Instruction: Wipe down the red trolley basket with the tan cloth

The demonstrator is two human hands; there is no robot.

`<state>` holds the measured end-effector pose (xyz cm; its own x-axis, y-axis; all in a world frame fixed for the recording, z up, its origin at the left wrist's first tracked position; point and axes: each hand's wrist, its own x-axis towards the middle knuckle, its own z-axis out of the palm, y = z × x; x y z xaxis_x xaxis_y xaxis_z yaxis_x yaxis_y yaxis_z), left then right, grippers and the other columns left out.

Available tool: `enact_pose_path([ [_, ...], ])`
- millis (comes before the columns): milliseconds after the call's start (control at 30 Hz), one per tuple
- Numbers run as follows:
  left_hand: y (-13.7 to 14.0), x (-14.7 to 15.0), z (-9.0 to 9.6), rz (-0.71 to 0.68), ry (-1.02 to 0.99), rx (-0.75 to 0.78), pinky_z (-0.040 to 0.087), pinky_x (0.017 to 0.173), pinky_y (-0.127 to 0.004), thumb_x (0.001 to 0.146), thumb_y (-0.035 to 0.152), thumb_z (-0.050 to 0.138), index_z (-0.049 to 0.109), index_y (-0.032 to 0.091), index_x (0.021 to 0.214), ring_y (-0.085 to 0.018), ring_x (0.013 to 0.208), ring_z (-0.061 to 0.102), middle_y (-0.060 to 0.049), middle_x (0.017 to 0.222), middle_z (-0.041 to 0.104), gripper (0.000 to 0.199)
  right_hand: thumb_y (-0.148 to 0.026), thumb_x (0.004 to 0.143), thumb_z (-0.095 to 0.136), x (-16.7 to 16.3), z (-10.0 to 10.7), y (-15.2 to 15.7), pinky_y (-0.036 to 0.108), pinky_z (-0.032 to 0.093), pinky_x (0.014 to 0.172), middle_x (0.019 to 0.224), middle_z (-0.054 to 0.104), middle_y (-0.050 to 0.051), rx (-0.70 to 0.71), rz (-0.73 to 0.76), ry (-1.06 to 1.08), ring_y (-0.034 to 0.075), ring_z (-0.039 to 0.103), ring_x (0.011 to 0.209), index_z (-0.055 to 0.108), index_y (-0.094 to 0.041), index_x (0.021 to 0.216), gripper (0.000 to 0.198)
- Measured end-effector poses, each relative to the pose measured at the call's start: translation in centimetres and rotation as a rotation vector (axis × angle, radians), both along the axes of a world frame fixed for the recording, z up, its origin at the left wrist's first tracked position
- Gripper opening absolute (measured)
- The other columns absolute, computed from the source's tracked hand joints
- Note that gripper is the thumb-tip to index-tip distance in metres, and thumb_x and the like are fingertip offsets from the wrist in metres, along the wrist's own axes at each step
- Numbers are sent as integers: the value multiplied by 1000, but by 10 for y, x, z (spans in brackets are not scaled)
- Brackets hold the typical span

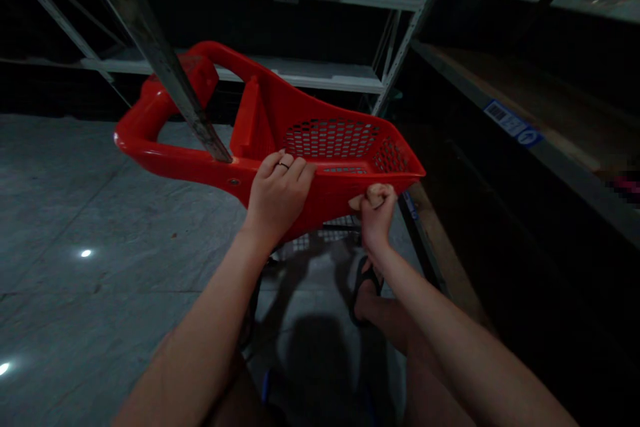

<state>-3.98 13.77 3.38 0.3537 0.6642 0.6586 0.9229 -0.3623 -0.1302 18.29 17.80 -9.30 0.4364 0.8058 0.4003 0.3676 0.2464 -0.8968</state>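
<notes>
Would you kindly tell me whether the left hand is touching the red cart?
Touching. The head view shows the left hand on the near rim of the cart, its fingers bent over the edge with no gap visible.

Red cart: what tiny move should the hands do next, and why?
Perhaps slide the right hand slightly along the side of the red cart: it holds what looks like a tan cloth there, while the left hand curls over the rim, which may help steady things.
</notes>
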Motion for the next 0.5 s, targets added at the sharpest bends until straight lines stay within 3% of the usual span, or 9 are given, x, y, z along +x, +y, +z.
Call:
enact_pose_path([
  [100, 8, -5, 1, 15, -8, -2, 45, 103, -41, 100, 18, 47, 70, 21, 101, -22, 92, 63, -5, 89, 72, 24, -22, 61, 56, -36, -33, -7, 32, 48, 82, 93, 49, -1, -134, 85, 171, 15, 52, 86, 39, -26, 83, 28],
  [167, 13, -9, 2, 30, 26, 28, 46, 101, -42, 101, 20, 47, 70, 22, 99, -22, 89, 62, -4, 88, 72, 23, -24, 60, 57, -47, -35, -6, 29, 48, 72, 87, 49, -3, -243, 172, 331, 13, 51, 76, 38, -26, 80, 28],
  [267, 17, -16, 3, 36, 32, 44, 45, 102, -42, 103, 23, 46, 69, 23, 103, -22, 90, 62, -3, 91, 73, 23, -27, 64, 60, -38, -6, 4, 28, 48, 72, 85, 54, -3, -195, 195, 426, 13, 54, 75, 42, -25, 81, 25],
  [400, 18, -26, 0, 49, -40, 13, 43, 104, -45, 104, 24, 46, 69, 25, 108, -23, 94, 63, -4, 96, 75, 23, -24, 68, 61, -10, 47, 22, 28, 47, 84, 93, 58, -2, 59, 83, 221, 14, 56, 87, 51, -23, 88, 22],
  [500, 19, -30, -1, 81, -26, 33, 43, 103, -44, 103, 25, 49, 69, 25, 105, -23, 94, 63, -3, 95, 75, 21, -23, 69, 62, -14, 49, 22, 29, 45, 84, 90, 57, -3, 35, 76, 106, 15, 55, 86, 53, -24, 88, 21],
])
